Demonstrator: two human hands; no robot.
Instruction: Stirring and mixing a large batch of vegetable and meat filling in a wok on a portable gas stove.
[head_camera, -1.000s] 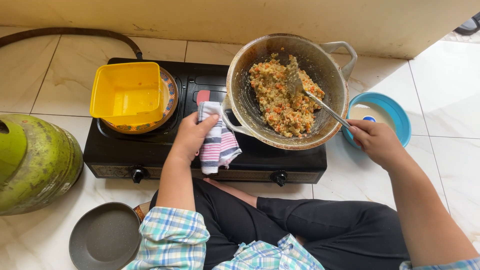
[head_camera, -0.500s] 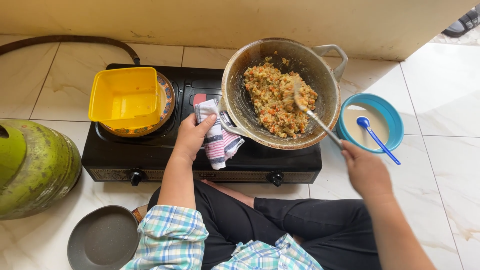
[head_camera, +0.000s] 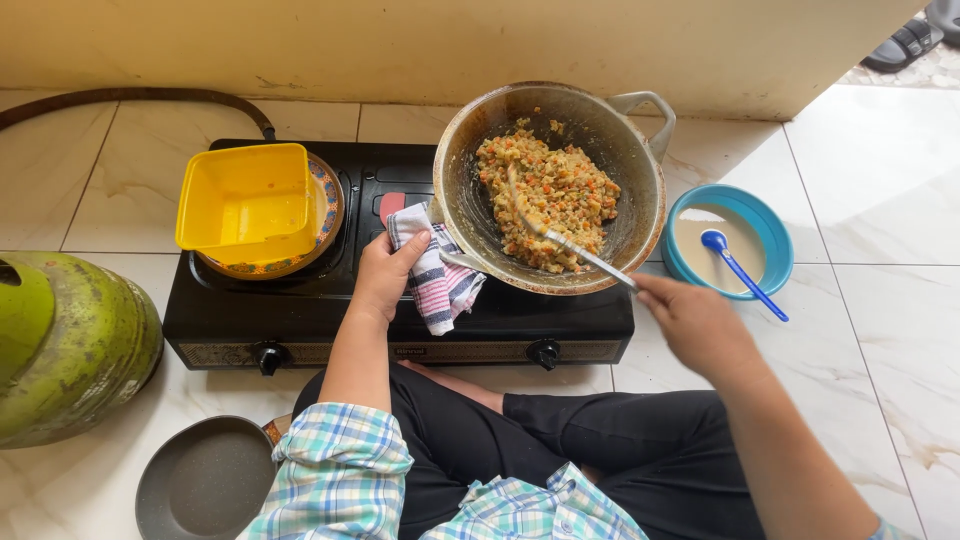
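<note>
The wok (head_camera: 560, 150) is dull, worn metal. The striped cloth (head_camera: 440, 280) looks soft. The yellow tub (head_camera: 250, 200) is smooth plastic. The stove (head_camera: 400, 310) is shiny black. The floor (head_camera: 880, 200) tiles shine.

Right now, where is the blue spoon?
In the head view, the blue spoon stands in the blue bowl of pale liquid on the floor, right of the stove and wok, just beyond the right hand.

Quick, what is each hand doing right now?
Left hand: closed on the striped cloth at the wok handle.
Right hand: closed on the metal spatula.
</note>
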